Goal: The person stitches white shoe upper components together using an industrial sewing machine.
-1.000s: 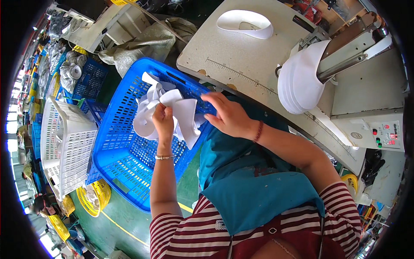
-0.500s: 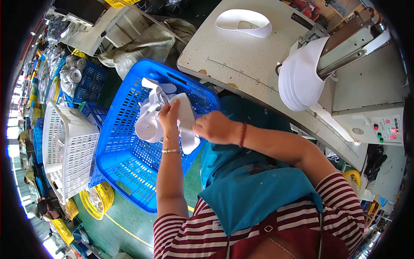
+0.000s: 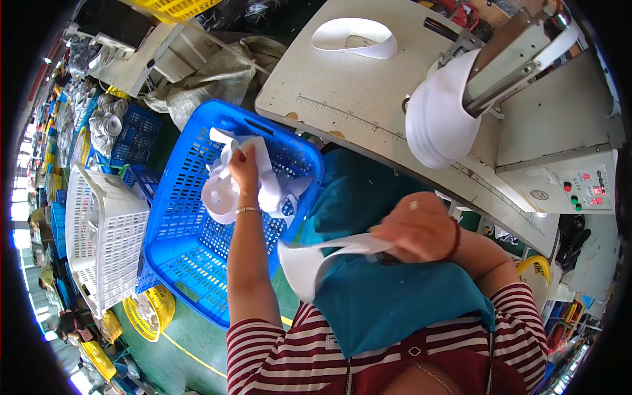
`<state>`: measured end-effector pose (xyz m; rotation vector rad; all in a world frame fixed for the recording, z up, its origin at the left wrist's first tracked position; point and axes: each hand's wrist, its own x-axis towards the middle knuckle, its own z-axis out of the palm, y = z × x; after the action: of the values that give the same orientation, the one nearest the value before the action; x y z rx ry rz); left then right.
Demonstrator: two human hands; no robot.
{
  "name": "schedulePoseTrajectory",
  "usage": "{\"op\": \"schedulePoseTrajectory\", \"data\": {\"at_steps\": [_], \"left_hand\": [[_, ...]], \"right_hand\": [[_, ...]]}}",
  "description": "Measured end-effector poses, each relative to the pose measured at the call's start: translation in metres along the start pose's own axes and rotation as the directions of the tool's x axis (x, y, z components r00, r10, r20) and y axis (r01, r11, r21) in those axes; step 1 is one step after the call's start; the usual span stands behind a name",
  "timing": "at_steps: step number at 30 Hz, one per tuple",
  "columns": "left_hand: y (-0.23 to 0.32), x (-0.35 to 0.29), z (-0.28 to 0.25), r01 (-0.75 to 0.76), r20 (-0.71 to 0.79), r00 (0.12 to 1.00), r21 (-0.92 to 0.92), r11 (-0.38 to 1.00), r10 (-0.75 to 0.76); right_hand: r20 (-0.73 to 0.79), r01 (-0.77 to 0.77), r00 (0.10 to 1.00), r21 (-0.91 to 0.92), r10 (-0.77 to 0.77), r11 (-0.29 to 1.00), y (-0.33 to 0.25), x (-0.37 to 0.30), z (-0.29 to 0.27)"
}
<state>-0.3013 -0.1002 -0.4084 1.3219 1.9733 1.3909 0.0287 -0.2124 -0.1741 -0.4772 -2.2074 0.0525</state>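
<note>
My right hand (image 3: 418, 227), blurred by motion, is in front of my teal apron and closed on one end of a white curved band (image 3: 303, 270). The band's wider part hangs free to the left, outside the basket. Inside the blue basket (image 3: 191, 263), my left hand (image 3: 243, 168) is closed on another white band (image 3: 263, 161) in the loose heap. Part of what its fingers grip is hidden. A rolled white band (image 3: 220, 197) lies just below that hand, among several overlapping pieces.
On the worktable (image 3: 283, 99) at upper right lies a white ring-shaped band (image 3: 355, 38). A machine arm (image 3: 503, 56) carries a stack of white bands (image 3: 438, 112); its control panel (image 3: 586, 189) is lit. A white basket (image 3: 108, 243) and yellow basket (image 3: 150, 313) stand at left.
My right hand has moved right and down toward my body, drawing a white band out of the basket. My left hand has shifted slightly up and left over the heap.
</note>
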Motion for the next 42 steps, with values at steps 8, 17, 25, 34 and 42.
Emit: {"op": "schedulePoseTrajectory", "data": {"at_steps": [8, 17, 25, 34, 42], "left_hand": [[0.204, -0.051, -0.029, -0.045, 0.425, 0.890, -0.278, 0.960, 0.165], [0.335, -0.116, -0.026, -0.118, 0.729, 0.446, -0.527, 0.842, 0.519], [0.418, -0.102, -0.012, 0.307, 0.735, 0.177, -0.673, 0.673, 0.654], [0.470, -0.029, 0.031, 0.370, 0.755, 0.262, -0.654, 0.660, 0.602], [0.516, -0.007, 0.062, 0.197, 0.666, 0.391, -0.735, 0.650, 0.635]], "right_hand": [[-0.150, -0.529, 0.816, 0.197, 0.558, 0.826, 0.014, -0.011, -0.055], [-0.129, -0.504, 0.830, 0.242, 0.542, 0.829, 0.007, -0.011, -0.082], [0.120, -0.434, 0.707, 0.852, 0.697, 0.293, 0.010, 0.013, -0.130], [-0.209, -0.275, 0.669, 0.822, 0.713, 0.499, 0.052, 0.035, -0.189], [-0.384, -0.044, 0.571, 0.869, 0.726, 0.494, 0.097, 0.058, -0.198]]}}
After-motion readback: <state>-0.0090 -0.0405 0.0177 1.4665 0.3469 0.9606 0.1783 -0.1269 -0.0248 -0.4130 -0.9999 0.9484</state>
